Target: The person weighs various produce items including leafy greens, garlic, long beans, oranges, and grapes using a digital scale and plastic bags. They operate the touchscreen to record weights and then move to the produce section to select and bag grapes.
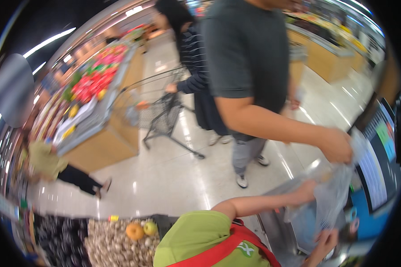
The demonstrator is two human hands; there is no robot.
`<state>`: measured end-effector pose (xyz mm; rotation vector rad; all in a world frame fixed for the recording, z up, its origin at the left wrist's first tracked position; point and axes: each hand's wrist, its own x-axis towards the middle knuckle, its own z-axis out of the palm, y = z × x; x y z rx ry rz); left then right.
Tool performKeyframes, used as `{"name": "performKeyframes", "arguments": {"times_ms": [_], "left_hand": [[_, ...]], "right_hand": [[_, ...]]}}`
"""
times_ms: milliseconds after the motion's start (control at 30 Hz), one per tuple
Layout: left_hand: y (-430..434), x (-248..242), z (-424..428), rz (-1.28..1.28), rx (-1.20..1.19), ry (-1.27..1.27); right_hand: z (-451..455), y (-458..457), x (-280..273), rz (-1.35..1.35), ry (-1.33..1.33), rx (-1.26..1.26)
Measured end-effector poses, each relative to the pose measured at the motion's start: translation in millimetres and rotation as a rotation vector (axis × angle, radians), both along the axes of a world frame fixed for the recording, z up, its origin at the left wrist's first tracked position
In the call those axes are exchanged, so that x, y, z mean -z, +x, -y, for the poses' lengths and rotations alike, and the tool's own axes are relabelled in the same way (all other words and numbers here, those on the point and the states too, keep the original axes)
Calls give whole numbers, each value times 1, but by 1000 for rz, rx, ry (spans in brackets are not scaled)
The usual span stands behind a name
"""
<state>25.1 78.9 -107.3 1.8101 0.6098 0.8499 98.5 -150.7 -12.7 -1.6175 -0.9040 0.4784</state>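
A clear plastic bag [336,190] hangs at the right, blurred, beside a touch monitor [376,167]. My left hand [304,193], at the end of my bare arm, holds the bag's near side. Lower down, my right hand [327,241] pinches the bag's bottom part. Another person's hand [337,147] grips its top. What the bag holds is too blurred to tell. Under the bag lies a metal tray or weighing surface [300,230]. My green sleeve and red apron strap [207,253] fill the bottom middle.
A person in a dark T-shirt [250,50] stands close in front. Behind is a person with a shopping cart [163,116]. A fruit stand [100,143] is at the left, with another person [50,163] beside it. Bins of dark produce [61,237] and pale produce [110,247] lie below.
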Motion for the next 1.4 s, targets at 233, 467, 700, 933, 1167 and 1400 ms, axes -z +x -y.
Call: {"name": "performKeyframes", "arguments": {"times_ms": [233,467,700,933,1167,1400], "left_hand": [[-22,-37,24,719,752,-645],[-95,-96,54,274,93,213],[-89,-54,46,196,-54,334],[-74,-57,52,305,-209,-76],[-66,-29,57,306,-54,106],[-86,-46,48,81,187,-281]], "right_hand": [[-62,-41,135,-868,-46,-624],[-100,37,79,220,105,-340],[-87,9,31,10,-31,-159],[-70,-81,7,811,441,-228],[-63,-49,63,438,265,-96],[-69,-40,65,158,216,41]]}}
